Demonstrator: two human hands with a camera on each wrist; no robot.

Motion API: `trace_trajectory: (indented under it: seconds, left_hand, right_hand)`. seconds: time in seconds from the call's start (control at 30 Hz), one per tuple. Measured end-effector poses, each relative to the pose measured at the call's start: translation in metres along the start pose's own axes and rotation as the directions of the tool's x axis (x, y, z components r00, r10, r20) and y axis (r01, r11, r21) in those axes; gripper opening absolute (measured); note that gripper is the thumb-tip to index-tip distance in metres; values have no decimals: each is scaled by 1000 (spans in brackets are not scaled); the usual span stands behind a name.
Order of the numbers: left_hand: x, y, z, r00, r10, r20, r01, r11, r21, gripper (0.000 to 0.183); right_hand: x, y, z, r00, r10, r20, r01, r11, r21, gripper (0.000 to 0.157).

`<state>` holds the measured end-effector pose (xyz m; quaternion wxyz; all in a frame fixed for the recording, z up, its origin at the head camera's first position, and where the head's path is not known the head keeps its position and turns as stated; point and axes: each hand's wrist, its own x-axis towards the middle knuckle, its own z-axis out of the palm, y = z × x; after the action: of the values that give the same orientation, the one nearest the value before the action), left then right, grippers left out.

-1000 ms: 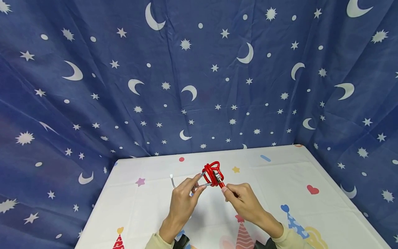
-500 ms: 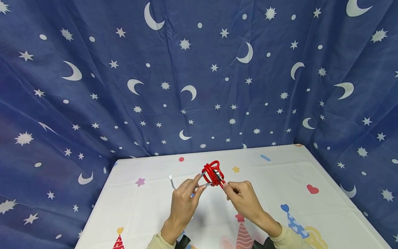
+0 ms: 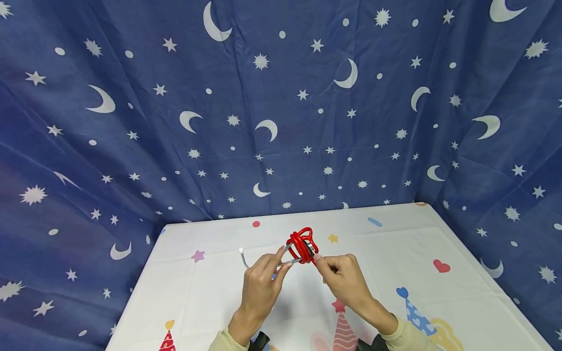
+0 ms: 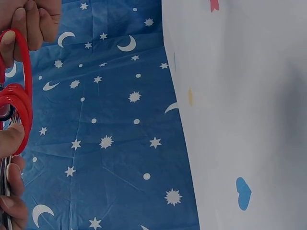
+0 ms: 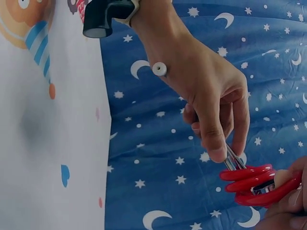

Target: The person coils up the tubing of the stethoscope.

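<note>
A stethoscope (image 3: 300, 248) with red tubing wound in a coil is held above the table. Its metal ear tubes (image 5: 234, 159) are pinched between the thumb and fingers of my left hand (image 3: 260, 286). One white ear tip (image 3: 241, 250) sticks out past that hand in the head view. My right hand (image 3: 346, 280) pinches a stretch of the red tubing at the coil's right side, as a pulled loop (image 4: 27, 62) in the left wrist view also shows. The silver chest piece (image 3: 311, 247) sits against the coil, partly hidden by tubing.
A white table cover (image 3: 197, 292) printed with party hats, stars and hearts lies under both hands. Behind the table hangs a dark blue curtain (image 3: 281, 97) with moons and stars. Each wrist wears a black device, such as the left one (image 3: 259, 341).
My right hand has shifted slightly up along the tubing, closer to the coil and chest piece. My left hand keeps its pinch on the ear tubes, nearly still.
</note>
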<state>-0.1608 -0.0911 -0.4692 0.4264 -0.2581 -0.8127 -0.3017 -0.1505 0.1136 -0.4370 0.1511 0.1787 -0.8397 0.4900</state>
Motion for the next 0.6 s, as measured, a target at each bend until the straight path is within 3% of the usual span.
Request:
trace_trajectory:
  seconds: [0.2,0.37,0.6]
  left_hand:
    - [0,2,2,994,109,-28,-108,994,25,37]
    - [0,2,3,996,90,-22,-89,996,17,38]
    - [-2,-1,4,999,42,15,-42,999,22,42]
  right_hand:
    - [1,0,-1,993,114,26,-115,992,47,52]
    - [1,2,-1,983,180,24,-182,979,94,46]
    - [-1,2,0,985,149,92,-160,979,129,28]
